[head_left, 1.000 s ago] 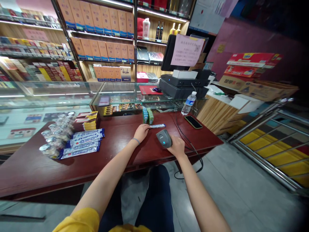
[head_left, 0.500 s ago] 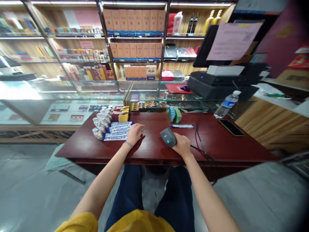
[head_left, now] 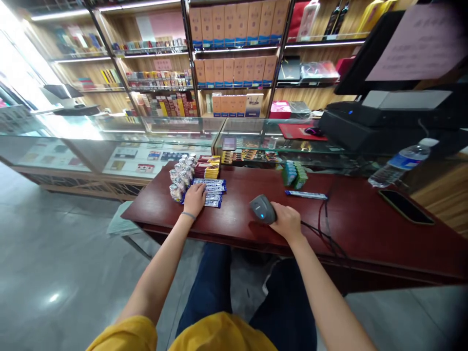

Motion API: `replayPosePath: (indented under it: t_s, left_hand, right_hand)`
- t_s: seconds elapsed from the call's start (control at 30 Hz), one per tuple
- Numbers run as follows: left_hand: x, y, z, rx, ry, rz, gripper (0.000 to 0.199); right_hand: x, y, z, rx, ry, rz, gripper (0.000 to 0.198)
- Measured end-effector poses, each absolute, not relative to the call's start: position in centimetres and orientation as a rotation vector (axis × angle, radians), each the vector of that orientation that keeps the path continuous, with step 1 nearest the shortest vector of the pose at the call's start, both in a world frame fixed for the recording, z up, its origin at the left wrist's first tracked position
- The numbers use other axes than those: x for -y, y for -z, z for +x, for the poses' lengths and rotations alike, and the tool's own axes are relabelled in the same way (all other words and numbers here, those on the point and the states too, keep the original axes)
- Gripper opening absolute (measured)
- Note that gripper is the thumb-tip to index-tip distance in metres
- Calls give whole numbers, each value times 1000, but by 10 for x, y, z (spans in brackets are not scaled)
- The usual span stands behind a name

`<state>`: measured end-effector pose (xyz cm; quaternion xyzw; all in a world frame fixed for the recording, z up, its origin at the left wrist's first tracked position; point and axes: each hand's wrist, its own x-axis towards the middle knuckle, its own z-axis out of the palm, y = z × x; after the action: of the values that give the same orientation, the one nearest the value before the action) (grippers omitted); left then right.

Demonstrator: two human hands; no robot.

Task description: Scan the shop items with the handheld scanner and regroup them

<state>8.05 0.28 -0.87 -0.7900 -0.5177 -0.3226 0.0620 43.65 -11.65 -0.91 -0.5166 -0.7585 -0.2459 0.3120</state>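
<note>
My left hand [head_left: 194, 200] lies on a spread of long blue-and-white packets [head_left: 214, 190], fingers stretched out over their left part. Some of the packets are hidden under it. Just left of those, several small bottles with silvery tops [head_left: 178, 183] stand in rows. Behind the packets sit brown-and-yellow packs [head_left: 209, 167]. My right hand [head_left: 288, 222] is wrapped round the handle of a dark grey barcode scanner [head_left: 262, 209], held over the table with a blue light showing. Beyond it, a single blue-and-white packet [head_left: 306, 195] lies near some blue and green packs [head_left: 294, 174].
The dark red table [head_left: 241, 224] has a black cable [head_left: 323, 229] running across its right part. A water bottle [head_left: 400, 163] and a phone [head_left: 405, 206] are on the right. Behind is a glass display counter [head_left: 164, 127]. A stool [head_left: 122, 219] stands at the left.
My left hand has moved left, from the packets' right end to on top of them. The view has turned left. My right hand still holds the barcode scanner.
</note>
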Motion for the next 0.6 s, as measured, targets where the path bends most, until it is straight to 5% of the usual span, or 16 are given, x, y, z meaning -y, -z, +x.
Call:
replayPosePath:
  t_s: [0.6]
  left_hand:
    - [7,-2,86,1466,1071,-2401,23]
  right_hand:
    - [119,13,440,1978,638,-1381,36]
